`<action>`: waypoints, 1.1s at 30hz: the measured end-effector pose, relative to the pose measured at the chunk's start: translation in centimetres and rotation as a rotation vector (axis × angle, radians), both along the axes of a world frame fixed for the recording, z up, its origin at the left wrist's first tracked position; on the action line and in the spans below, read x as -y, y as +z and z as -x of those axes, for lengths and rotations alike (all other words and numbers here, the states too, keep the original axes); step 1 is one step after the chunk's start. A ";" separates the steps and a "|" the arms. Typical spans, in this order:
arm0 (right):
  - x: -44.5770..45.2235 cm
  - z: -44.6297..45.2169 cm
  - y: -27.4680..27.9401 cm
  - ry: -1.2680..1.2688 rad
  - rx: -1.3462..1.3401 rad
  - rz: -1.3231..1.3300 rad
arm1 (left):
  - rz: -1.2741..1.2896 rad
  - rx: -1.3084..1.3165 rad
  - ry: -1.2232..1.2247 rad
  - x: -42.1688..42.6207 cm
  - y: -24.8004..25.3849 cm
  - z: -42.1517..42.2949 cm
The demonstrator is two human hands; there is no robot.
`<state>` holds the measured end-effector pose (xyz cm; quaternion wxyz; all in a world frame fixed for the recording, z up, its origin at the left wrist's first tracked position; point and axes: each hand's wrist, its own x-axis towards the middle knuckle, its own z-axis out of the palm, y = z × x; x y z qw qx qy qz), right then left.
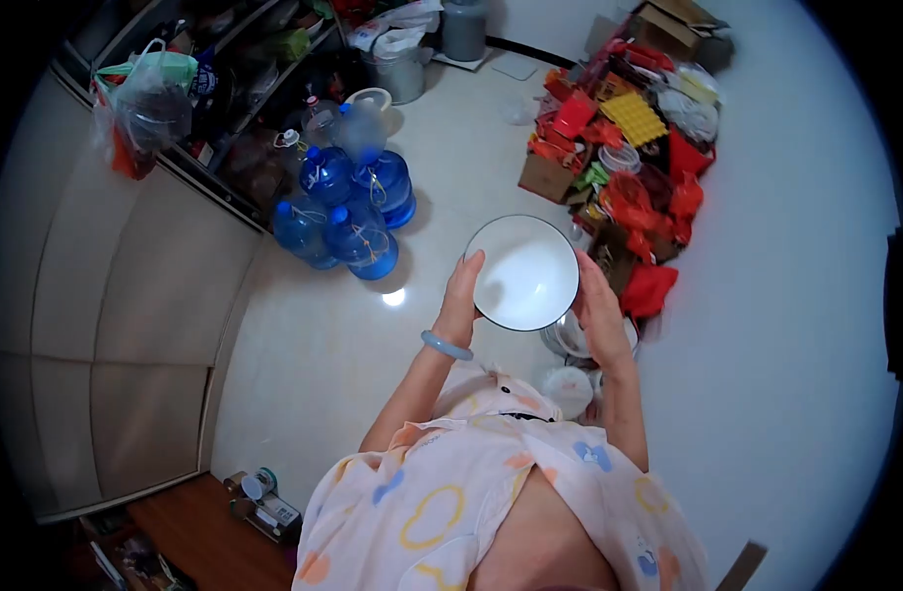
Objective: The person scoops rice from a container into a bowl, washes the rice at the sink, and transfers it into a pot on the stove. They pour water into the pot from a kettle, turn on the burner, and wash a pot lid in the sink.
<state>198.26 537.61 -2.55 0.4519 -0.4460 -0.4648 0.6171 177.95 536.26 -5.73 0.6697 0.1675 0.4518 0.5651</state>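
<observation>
Glossy white bowl (530, 268) (thin dark rim), left hand (460, 297), right hand (601, 313) clasping its sides

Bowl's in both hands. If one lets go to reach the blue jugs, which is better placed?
Left, probably. The left hand holds the side of the bowl nearer the blue jugs. The right hand holds the opposite side, toward the red bags, and would likely have to cross past the bowl.
</observation>
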 end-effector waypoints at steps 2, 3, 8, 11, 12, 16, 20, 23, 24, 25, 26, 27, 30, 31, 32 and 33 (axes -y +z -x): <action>-5.5 2.9 0.6 0.006 0.027 0.090 | 0.004 -0.064 0.050 -4.8 -0.1 1.6; -8.1 4.1 1.3 0.064 0.129 0.083 | 0.005 -0.084 0.048 -7.4 0.1 2.5; -22.5 6.4 -2.3 0.213 0.088 -0.030 | -0.004 -0.195 0.044 -20.1 -3.3 5.3; -31.0 7.8 -2.3 0.267 0.168 0.100 | -0.025 -0.154 0.132 -27.6 -3.6 5.9; -34.4 8.2 -2.8 0.294 0.155 0.047 | -0.042 -0.117 0.164 -30.5 -3.3 6.0; -46.9 9.9 -3.2 0.418 0.144 -0.091 | -0.102 0.001 0.364 -40.2 -2.4 6.1; -57.7 12.7 -2.0 0.613 0.206 -0.119 | -0.037 0.021 0.533 -48.0 -2.4 7.2; -64.2 16.3 -2.5 0.697 0.179 -0.121 | -0.038 0.005 0.627 -53.0 -3.5 9.1; -66.6 17.6 -3.1 0.735 0.128 -0.103 | -0.037 0.008 0.650 -55.2 -4.1 10.1; -68.9 18.7 -3.5 0.784 0.149 -0.075 | -0.048 -0.004 0.673 -56.9 -4.9 11.0; -71.1 19.7 -4.2 0.806 0.160 -0.067 | -0.055 -0.012 0.697 -58.5 -5.8 11.8; -73.7 21.4 -5.2 0.862 0.172 -0.023 | -0.026 -0.029 0.716 -60.5 -6.2 13.1; -79.5 25.9 -8.6 0.928 0.184 -0.017 | 0.018 -0.070 0.804 -65.9 -9.4 16.7; -81.6 27.6 -9.4 0.916 0.175 -0.055 | 0.015 -0.055 0.828 -67.9 -10.1 18.4; -84.0 28.9 -10.1 0.943 0.199 -0.058 | 0.004 -0.073 0.821 -70.2 -10.7 19.8; -85.5 29.9 -10.4 0.933 0.229 -0.083 | 0.013 -0.089 0.814 -71.7 -11.3 20.5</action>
